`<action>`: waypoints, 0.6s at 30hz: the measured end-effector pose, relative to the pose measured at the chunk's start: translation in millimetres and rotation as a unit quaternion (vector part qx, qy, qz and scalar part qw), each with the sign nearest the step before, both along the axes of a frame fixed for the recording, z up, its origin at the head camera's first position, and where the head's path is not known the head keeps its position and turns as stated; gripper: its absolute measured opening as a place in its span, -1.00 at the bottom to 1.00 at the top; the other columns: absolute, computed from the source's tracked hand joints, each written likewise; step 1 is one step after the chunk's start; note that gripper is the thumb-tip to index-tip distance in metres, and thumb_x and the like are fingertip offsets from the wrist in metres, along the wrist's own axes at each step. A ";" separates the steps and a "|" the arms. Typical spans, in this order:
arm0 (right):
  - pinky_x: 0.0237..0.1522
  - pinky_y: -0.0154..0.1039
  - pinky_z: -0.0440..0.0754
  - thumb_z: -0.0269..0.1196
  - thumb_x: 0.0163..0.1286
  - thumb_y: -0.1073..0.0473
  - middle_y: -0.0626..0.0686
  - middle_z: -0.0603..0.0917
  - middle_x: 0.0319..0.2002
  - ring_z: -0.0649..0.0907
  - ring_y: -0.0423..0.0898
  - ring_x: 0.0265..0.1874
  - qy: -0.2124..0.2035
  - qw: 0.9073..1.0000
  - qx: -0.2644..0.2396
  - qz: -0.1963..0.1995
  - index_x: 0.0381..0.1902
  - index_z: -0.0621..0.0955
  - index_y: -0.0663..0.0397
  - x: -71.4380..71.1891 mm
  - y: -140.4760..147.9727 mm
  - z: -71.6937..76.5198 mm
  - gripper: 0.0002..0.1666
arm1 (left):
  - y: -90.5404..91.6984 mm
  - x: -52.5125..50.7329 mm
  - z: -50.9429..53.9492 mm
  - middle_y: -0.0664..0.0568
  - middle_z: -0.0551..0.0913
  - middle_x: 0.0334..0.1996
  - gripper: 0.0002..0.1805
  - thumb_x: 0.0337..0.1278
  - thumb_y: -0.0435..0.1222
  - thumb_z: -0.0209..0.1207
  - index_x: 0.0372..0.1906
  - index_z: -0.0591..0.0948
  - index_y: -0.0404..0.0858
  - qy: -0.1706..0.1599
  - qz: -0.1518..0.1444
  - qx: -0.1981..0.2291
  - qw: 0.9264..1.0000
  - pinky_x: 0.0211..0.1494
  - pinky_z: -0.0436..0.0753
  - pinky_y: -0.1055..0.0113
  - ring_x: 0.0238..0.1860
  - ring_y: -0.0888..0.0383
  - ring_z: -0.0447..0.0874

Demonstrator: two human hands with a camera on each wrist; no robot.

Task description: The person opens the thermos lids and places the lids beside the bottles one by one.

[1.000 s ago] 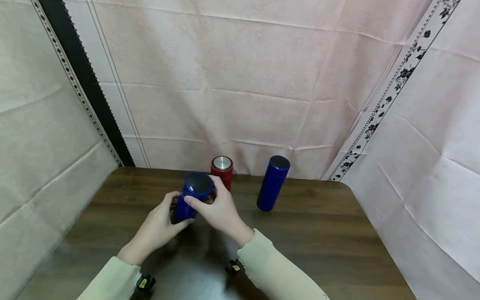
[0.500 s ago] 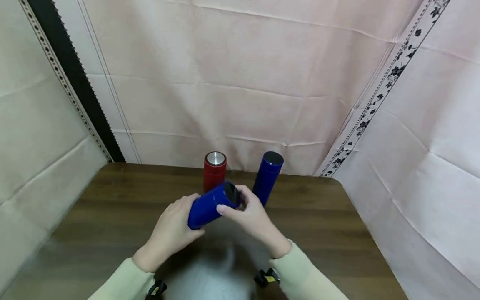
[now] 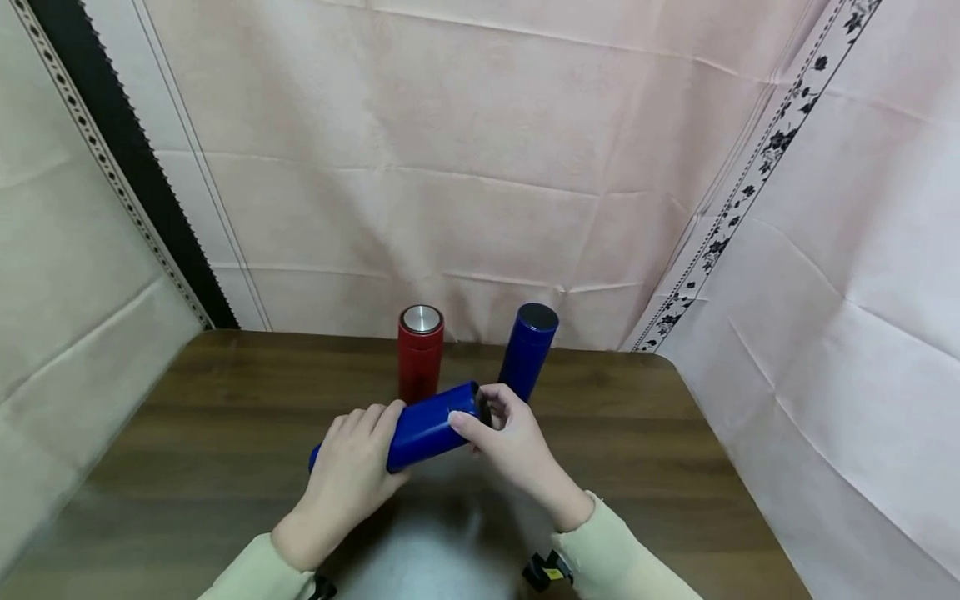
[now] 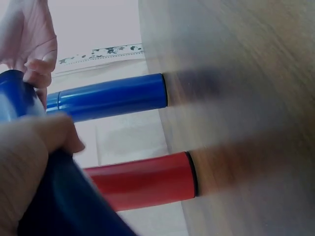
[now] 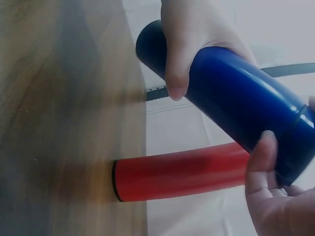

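A blue thermos flask (image 3: 431, 427) with a dark top is held tilted, nearly lying, above the table, its capped end pointing right. The left hand (image 3: 347, 472) grips it round the body near its base. At the capped end, the right hand (image 3: 517, 446) pinches the lid between thumb and fingers; its fingertips are partly hidden behind the lid. In the right wrist view the left thumb (image 5: 178, 73) lies across the body. Behind the hands stand a red thermos flask (image 3: 421, 358) with a silver top and a second blue thermos flask (image 3: 529, 350), both upright.
The brown wooden table (image 3: 660, 467) has rounded far corners. A pale cloth (image 3: 450, 167) hangs behind it, with cloth on both sides too. The two standing flasks are close beyond the hands, near the back edge.
The held blue flask has tipped from near upright to almost lying, its lid swinging right. Both hands have moved right and nearer, away from the red flask. The view has shifted slightly.
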State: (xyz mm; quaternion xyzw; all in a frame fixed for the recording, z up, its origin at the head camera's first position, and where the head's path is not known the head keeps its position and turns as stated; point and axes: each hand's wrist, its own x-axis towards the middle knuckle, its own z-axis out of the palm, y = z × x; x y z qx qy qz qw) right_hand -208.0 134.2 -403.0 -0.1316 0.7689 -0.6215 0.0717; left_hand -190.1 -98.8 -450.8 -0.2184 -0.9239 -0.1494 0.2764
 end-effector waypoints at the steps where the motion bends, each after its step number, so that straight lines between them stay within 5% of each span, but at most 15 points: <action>1: -0.29 -0.02 0.68 0.31 0.27 -0.14 0.14 0.56 -0.02 0.65 0.06 -0.25 0.004 1.000 0.005 -0.001 0.17 0.42 0.01 0.4 -1.2 -0.4 -0.38 | -0.5 1.2 -0.6 -0.14 0.62 -0.11 0.00 -0.54 -0.02 0.60 0.20 0.43 -0.26 -0.015 -0.002 0.001 1.000 -0.06 0.58 -0.08 -0.16 -0.12 0.60; 8: -0.04 -0.12 0.62 0.32 0.25 -0.13 0.02 0.57 0.00 0.59 -0.01 -0.08 0.030 0.999 0.036 0.005 0.13 0.44 -0.11 0.0 -7.8 -6.4 -0.44 | -4.0 7.6 -3.9 -0.12 0.60 -0.01 0.02 -0.51 -0.07 0.60 0.23 0.39 -0.28 -0.100 -0.005 0.038 0.994 -0.06 0.64 -0.07 -0.13 -0.05 0.65; 18: -0.10 -0.14 0.64 0.32 0.27 -0.06 0.06 0.58 -0.03 0.61 0.01 -0.13 0.018 0.999 0.038 0.018 0.11 0.45 -0.03 -7.4 -6.2 -10.6 -0.48 | -4.3 5.2 -1.8 -0.08 0.60 0.01 0.02 -0.51 -0.07 0.60 0.24 0.38 -0.25 -0.140 -0.002 0.037 0.989 -0.08 0.64 -0.07 -0.14 -0.02 0.66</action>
